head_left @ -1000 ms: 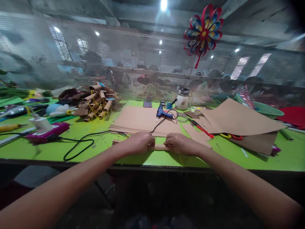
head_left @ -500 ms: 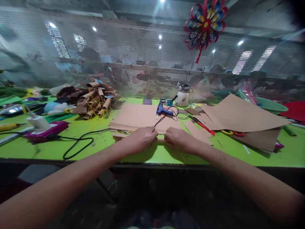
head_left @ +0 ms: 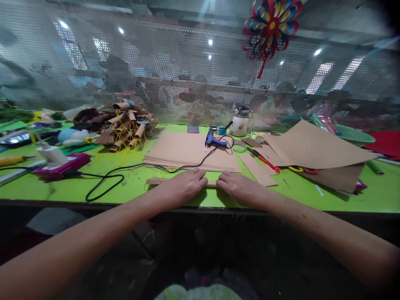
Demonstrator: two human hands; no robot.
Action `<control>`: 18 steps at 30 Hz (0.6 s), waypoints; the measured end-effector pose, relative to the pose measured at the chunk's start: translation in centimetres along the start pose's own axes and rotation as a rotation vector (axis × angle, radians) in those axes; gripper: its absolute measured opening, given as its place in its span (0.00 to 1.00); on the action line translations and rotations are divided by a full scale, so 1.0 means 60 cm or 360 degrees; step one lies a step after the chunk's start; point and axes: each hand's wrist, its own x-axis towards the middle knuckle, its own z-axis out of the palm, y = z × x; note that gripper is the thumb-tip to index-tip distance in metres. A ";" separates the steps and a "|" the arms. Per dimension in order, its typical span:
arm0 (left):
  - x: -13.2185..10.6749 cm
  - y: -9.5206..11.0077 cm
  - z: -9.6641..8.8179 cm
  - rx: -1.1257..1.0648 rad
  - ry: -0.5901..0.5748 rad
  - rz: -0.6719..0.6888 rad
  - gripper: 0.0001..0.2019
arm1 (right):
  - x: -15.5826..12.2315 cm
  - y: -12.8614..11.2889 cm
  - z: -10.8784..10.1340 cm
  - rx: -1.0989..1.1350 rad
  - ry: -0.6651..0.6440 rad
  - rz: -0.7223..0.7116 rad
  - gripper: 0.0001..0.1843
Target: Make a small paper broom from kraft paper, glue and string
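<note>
A narrow brown paper roll (head_left: 211, 184) lies crosswise near the table's front edge. My left hand (head_left: 186, 184) is closed on it, the fingertips curled over its top; a flat end of the paper sticks out to the left with yellow string by it. My right hand (head_left: 235, 187) grips the same roll a short way to the right, fingers bent. Both thumbs are hidden. Just behind the hands lies a stack of brown paper sheets (head_left: 175, 148). On the stack rests a blue glue gun (head_left: 215, 141), its black cord running left.
On the green table (head_left: 131, 196) a heap of paper rolls with yellow string (head_left: 131, 125) lies back left. A purple power strip (head_left: 64, 166) is at left. At right are a red-handled tool (head_left: 265, 161), scissors (head_left: 303, 169) and large brown sheets (head_left: 321, 146). A white bottle (head_left: 240, 121) stands behind.
The paper roll has come nearer the table edge, away from the stack, with both hands still on it. The glue gun's cord now lies more across the sheets. The camera view has shifted slightly.
</note>
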 end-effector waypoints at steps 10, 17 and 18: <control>-0.029 0.011 -0.003 -0.0177 0.0033 -0.0100 0.12 | -0.021 -0.014 0.019 0.0072 0.0153 0.0088 0.15; -0.039 0.030 -0.006 -0.0282 0.0021 -0.0238 0.13 | -0.029 -0.026 0.019 0.0185 0.0188 0.0200 0.20; -0.042 0.032 -0.007 -0.0293 0.0023 -0.0244 0.15 | -0.030 -0.028 0.018 0.0208 0.0189 0.0219 0.21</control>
